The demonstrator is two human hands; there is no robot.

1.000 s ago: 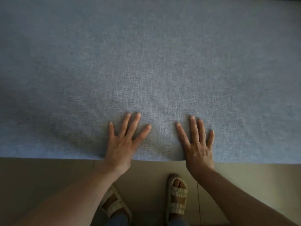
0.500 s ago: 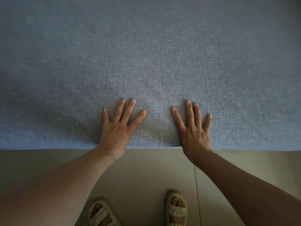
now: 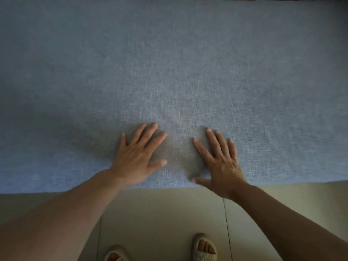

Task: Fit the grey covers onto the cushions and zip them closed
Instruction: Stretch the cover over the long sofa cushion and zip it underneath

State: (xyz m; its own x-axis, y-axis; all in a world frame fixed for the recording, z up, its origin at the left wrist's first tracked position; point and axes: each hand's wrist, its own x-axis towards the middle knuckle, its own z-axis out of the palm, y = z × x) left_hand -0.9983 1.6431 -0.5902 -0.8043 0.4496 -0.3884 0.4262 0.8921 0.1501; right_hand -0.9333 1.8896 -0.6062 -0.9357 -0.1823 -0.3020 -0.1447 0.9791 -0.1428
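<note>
While both arms reach forward, the left hand [image 3: 134, 159] and right hand [image 3: 221, 162] press flat, fingers spread apart, on the grey cover [image 3: 169, 72] near its front edge.

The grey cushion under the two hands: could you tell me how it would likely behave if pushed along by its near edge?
The grey cushion looks broad and flat, so it would probably slide, not tip. It dimples around the left hand and right hand, so it likely yields. Its woven cover probably gives palms good friction.
</note>
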